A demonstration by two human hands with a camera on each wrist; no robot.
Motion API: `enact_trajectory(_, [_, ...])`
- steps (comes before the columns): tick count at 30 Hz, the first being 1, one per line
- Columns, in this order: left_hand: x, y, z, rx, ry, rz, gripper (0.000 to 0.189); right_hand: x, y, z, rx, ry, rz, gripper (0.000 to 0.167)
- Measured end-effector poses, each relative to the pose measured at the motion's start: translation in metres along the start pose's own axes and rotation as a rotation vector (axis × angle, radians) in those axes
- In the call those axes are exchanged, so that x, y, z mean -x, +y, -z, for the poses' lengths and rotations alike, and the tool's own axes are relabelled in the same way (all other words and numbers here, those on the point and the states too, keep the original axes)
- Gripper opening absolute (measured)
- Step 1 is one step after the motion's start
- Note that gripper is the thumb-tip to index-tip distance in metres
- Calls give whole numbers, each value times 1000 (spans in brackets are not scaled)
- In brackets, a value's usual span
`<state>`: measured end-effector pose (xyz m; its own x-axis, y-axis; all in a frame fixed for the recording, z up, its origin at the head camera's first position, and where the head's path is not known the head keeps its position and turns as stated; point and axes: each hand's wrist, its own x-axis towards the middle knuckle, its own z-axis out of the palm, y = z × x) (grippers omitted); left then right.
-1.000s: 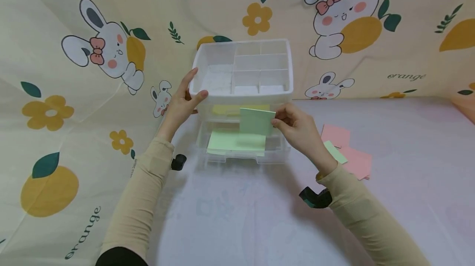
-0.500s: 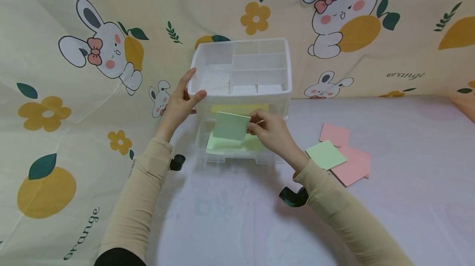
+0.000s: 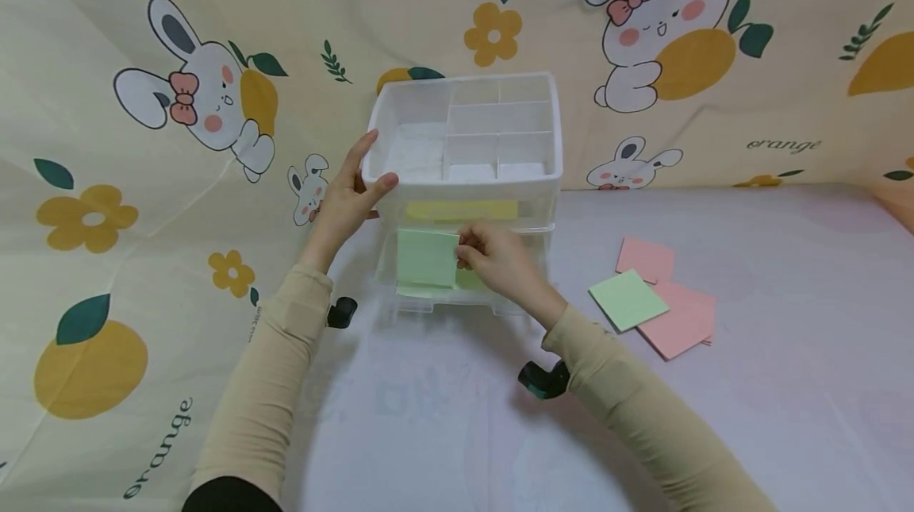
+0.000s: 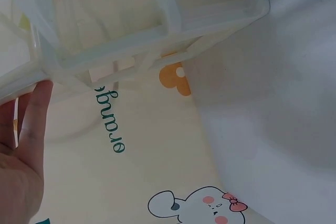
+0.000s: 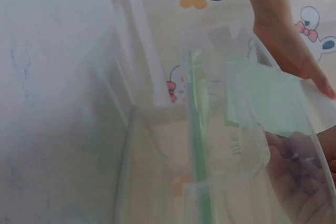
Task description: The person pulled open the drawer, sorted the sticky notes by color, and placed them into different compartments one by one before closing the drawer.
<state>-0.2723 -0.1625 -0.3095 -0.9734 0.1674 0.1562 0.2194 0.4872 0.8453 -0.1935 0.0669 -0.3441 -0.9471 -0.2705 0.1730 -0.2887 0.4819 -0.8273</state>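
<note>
A clear-and-white plastic drawer box (image 3: pixel 464 190) stands against the backdrop, its lowest drawer (image 3: pixel 464 307) pulled out. My left hand (image 3: pixel 346 198) rests on the box's left front corner, thumb on the front rim and fingers along the side. In the left wrist view, fingers (image 4: pixel 38 119) lie straight against the edge. Between thumb and fingers, my right hand (image 3: pixel 503 262) pinches the right edge of a square green sticky note pad (image 3: pixel 426 258), held over the open drawer. Light green paper (image 3: pixel 421 290) lies inside, mostly hidden. Whether the pad touches it, I cannot tell.
A yellow paper stack (image 3: pixel 462 210) shows through the drawer above. Divided compartments (image 3: pixel 500 120) form the box's top. On the white table (image 3: pixel 400 417), right of the box, lie pink paper squares (image 3: pixel 681 321) and a green one (image 3: pixel 628 300). A rabbit-print backdrop (image 3: pixel 428 28) rises behind.
My right hand has carried the green pad leftward and down, from the drawer's right side to over its left part. The left hand keeps its place on the box.
</note>
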Motion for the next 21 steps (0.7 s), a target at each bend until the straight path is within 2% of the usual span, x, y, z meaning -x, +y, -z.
enact_trajectory(6, [-1,-1,0,21,-11,6,68,-1,1,-2,124,-65,-1,8])
enact_trajectory(15, [0,-1,1,18,-10,2,67,-3,-2,-4,198,-145,-24,13])
enact_trajectory(21, [0,0,0,19,-14,4,68,-3,0,-4,237,-159,-33,18])
